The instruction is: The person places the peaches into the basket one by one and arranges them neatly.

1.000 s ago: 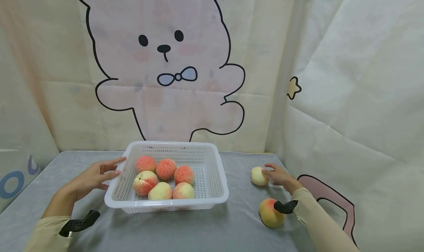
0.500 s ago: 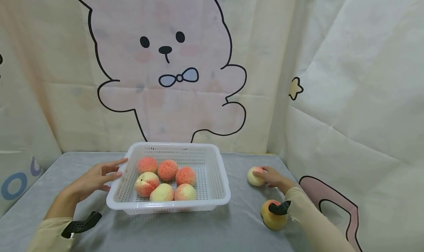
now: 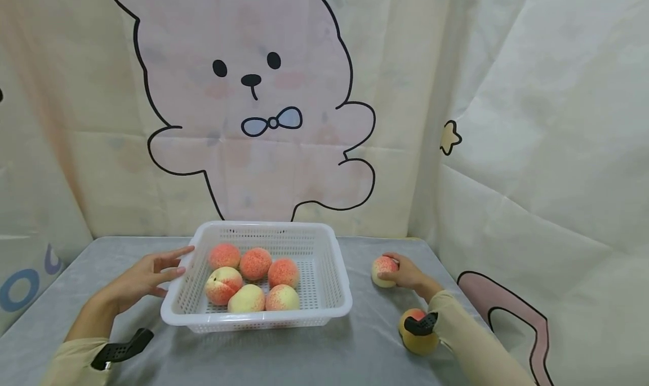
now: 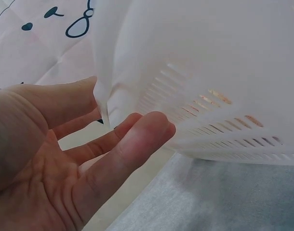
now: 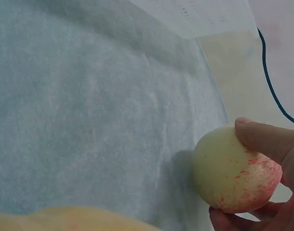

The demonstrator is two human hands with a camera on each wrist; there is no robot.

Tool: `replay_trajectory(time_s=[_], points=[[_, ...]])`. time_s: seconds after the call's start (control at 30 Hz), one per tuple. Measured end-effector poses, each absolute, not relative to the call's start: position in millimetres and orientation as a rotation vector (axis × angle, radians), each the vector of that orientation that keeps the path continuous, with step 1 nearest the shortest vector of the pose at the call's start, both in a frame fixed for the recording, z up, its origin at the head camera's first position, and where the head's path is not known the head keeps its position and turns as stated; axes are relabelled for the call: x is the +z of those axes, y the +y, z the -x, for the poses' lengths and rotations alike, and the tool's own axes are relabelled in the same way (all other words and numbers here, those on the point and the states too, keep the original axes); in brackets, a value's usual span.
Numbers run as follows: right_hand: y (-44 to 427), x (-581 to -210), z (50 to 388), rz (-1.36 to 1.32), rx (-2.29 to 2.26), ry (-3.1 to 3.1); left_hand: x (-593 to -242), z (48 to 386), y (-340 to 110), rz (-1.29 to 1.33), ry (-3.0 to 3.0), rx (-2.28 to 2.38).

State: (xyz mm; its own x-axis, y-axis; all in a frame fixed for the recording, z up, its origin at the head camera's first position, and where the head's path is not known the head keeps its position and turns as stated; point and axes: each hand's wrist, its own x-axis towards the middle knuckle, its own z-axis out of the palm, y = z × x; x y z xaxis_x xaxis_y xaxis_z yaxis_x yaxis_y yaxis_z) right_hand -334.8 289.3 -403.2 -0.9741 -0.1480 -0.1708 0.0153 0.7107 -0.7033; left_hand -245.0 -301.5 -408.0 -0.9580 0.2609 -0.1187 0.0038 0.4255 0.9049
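Observation:
In the head view, a white perforated plastic basket (image 3: 321,262) holds several red and pale yellow peaches (image 3: 283,273). My left hand (image 3: 144,279) is at its left side, with nearly straight fingers touching the rim; in the left wrist view the thumb (image 4: 142,137) lies close to the slotted wall. Right of the basket, my right hand (image 3: 412,276) grips a pale peach with a red blush (image 3: 380,270). The right wrist view shows thumb and fingers around that peach (image 5: 229,173), low over the cloth; I cannot tell whether it touches.
A yellow-red peach (image 3: 419,341) lies on the grey cloth-covered table (image 3: 263,358), below my right wrist and partly hidden by a black strap (image 3: 422,324). Behind stands a cream curtain (image 3: 395,65) with a cartoon bear; another curtain (image 3: 537,149) closes the right side.
My right hand has closed around the pale peach and shifted it left, turning its red side into view. The left hand stays at the basket rim.

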Motion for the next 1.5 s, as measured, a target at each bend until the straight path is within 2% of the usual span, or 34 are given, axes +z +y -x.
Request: replay_trajectory(time_s=[0.5,1.03,1.5], points=[[283,-376,330,0.207,-1.336,2.717,-409,243,-301,-0.210,2.482,1.532],[247,-340,315,0.400,-1.482,2.658,-408,244,-298,-0.235,2.454,1.541],[209,-323,308,0.566,-1.553,2.506,-408,244,-299,-0.244,2.502,1.514]])
